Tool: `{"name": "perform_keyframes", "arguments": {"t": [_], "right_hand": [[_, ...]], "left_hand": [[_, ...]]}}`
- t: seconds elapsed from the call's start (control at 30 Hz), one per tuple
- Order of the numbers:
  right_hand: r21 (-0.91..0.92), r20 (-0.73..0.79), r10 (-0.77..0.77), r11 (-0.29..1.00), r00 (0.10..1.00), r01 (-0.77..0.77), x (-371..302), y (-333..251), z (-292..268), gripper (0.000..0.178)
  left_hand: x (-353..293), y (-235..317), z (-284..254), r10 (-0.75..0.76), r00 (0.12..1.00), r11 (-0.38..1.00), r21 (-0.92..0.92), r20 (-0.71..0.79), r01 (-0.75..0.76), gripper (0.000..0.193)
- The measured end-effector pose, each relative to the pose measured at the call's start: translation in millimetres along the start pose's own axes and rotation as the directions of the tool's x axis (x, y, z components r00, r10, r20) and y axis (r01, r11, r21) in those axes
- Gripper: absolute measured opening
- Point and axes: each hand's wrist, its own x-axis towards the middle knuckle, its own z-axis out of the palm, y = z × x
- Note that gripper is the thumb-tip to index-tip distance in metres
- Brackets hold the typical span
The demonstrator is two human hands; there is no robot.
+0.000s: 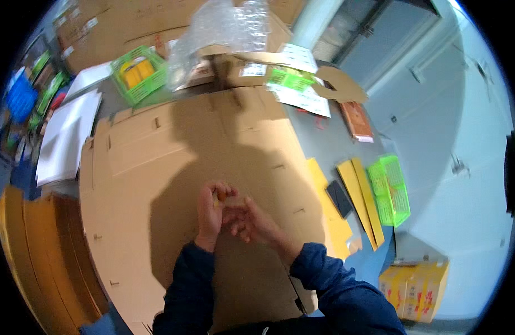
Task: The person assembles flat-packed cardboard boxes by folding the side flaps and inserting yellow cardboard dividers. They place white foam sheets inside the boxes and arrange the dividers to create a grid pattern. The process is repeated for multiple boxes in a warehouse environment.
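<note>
Above a large flat cardboard sheet, my two hands are close together near the middle of the view. My left hand has its fingers curled around a small yellow-and-orange thing, mostly covered by the fingers, so its kind is unclear. Just to the right, my right hand faces it with fingers apart and slightly bent, holding nothing that I can see. Its fingertips come near the left palm; whether they touch is hard to tell. My shadow falls across the cardboard.
A green basket with yellow items stands far left, beside bubble wrap. White sheets lie at the left. On the right are yellow strips, a dark flat block, a green basket and a yellow carton lower down.
</note>
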Motion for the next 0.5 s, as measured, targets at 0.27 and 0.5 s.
{"name": "perform_keyframes", "arguments": {"t": [0.27,0.5], "right_hand": [[0.511,-0.402,0.031,0.837,0.915,0.195,-143,57,-85,0.034],[0.255,-0.585,-0.447,0.691,0.677,0.676,-304,-43,-242,0.034]], "left_hand": [[-108,-32,144,-0.177,0.782,0.772,0.578,0.597,-0.266,0.019],[-165,-26,189,-0.428,0.739,0.706,0.703,0.521,-0.087,0.018]]}}
